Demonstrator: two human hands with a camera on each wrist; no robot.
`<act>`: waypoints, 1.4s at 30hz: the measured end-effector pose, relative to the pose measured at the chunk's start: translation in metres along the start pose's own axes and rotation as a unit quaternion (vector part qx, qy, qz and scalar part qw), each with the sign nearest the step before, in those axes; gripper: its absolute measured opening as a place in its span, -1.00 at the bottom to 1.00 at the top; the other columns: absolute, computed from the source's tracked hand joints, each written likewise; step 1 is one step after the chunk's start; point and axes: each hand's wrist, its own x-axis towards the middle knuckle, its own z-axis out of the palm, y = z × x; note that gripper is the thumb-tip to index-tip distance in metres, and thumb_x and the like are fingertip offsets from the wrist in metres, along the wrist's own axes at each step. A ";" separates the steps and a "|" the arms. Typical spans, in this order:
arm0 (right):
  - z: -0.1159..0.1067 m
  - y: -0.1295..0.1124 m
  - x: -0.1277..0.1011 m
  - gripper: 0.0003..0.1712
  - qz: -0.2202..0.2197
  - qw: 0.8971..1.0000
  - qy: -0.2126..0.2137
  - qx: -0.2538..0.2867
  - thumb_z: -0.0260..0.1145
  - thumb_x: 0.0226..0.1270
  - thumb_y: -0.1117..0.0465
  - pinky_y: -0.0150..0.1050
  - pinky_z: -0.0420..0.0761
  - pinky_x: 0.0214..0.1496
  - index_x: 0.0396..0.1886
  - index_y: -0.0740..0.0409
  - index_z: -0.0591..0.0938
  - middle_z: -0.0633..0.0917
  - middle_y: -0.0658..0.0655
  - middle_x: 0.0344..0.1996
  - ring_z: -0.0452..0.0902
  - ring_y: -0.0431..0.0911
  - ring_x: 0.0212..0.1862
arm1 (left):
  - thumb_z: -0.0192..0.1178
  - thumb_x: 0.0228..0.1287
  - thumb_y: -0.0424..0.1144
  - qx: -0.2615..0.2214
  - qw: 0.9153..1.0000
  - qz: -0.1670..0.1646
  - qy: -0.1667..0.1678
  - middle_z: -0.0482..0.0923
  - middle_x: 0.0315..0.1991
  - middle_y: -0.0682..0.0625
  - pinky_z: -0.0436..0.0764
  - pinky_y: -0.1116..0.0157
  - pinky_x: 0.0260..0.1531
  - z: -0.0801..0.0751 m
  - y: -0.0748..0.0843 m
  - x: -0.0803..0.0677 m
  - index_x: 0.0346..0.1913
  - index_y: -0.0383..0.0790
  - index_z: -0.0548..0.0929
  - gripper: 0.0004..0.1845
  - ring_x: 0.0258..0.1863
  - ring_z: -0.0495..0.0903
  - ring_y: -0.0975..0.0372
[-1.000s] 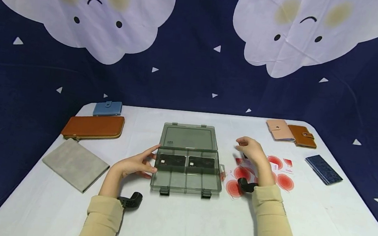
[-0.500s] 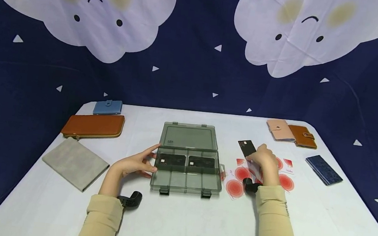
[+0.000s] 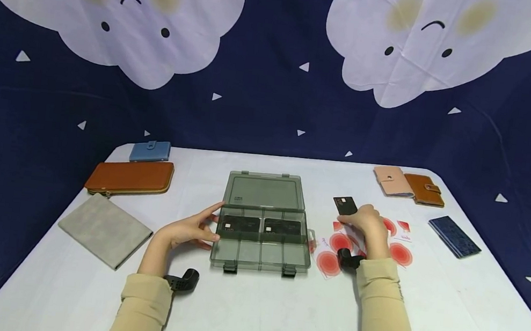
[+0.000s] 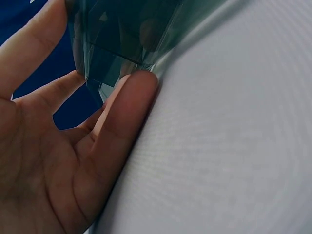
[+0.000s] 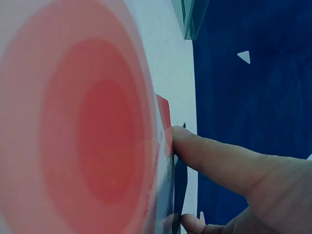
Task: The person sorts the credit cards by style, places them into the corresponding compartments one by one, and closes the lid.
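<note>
My left hand (image 3: 189, 231) steadies the left side of a translucent grey-green divided box (image 3: 261, 254), thumb and fingers spread along its wall. In the left wrist view the thumb (image 4: 129, 105) lies by a lower corner of the box. The lid (image 3: 265, 191) is folded back, and two black cards (image 3: 242, 224) lie in the rear compartments. My right hand (image 3: 367, 223) pinches a black card (image 3: 345, 204) with a chip, thumb at one edge and a finger at the other. Beneath that hand spread white sheets with red circles (image 3: 328, 264).
Left of the box lie a grey folder (image 3: 105, 231), a brown zip wallet (image 3: 130, 177) and a small blue wallet (image 3: 150, 151). To the right are a pink card holder (image 3: 392, 181), a brown snap wallet (image 3: 425, 190) and a dark blue wallet (image 3: 454, 237).
My right hand drew back rightward, uncovering the black card, then came slightly left again with the thumb at the card's edge. The left hand and the box have kept their places.
</note>
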 end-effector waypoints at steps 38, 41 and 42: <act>-0.002 -0.059 -0.028 -0.70 -0.257 0.930 -0.016 0.262 0.02 0.36 0.37 -0.25 0.43 -0.21 0.01 0.42 0.51 0.57 0.31 -0.16 0.44 -0.07 -0.22 | 0.31 0.11 -0.34 -0.008 1.000 0.000 0.001 -0.01 0.19 -0.27 0.60 0.07 -0.17 0.000 -0.001 0.000 0.48 0.01 -0.20 0.04 -0.39 0.46 0.24; 0.005 -0.068 -0.034 -0.73 -0.269 0.935 -0.030 0.229 0.07 0.32 0.38 -0.15 0.47 -0.17 -0.06 0.38 0.58 0.59 0.31 -0.17 0.48 0.01 -0.23 | 0.31 0.11 -0.34 -0.008 1.000 0.001 -0.001 -0.01 0.18 -0.27 0.60 0.08 -0.18 0.000 0.000 0.000 0.48 0.01 -0.21 0.04 -0.38 0.47 0.24; 0.007 -0.071 -0.035 -0.75 -0.273 0.937 -0.032 0.215 0.09 0.30 0.38 -0.12 0.48 -0.16 -0.09 0.36 0.60 0.61 0.29 -0.19 0.49 0.02 -0.24 | 0.31 0.11 -0.34 -0.008 1.000 0.001 -0.001 0.00 0.18 -0.27 0.60 0.08 -0.18 0.000 0.000 0.000 0.48 0.01 -0.21 0.05 -0.38 0.47 0.24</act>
